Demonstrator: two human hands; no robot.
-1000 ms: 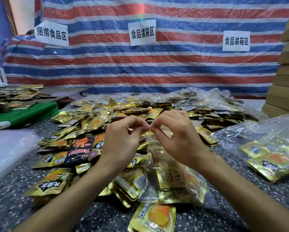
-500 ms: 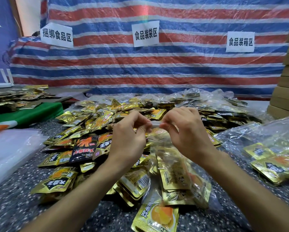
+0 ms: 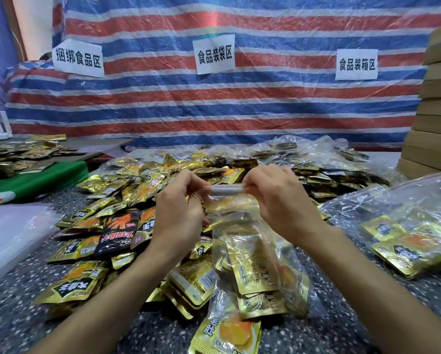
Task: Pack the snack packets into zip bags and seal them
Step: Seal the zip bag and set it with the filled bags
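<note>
both bare forearms rise into view, the left from about 7 o'clock and the right from about 5 o'clock, converging toward the middle. the left hand (image 3: 178, 213) shows its back, its fingers curled, thumb and forefinger pinching one end of the top strip of the clear plastic zip bag (image 3: 252, 251). the right hand (image 3: 278, 208), at 3 o'clock of the left and apart from it, is curled likewise and pinches the strip's other end. the hands sit level.
</note>
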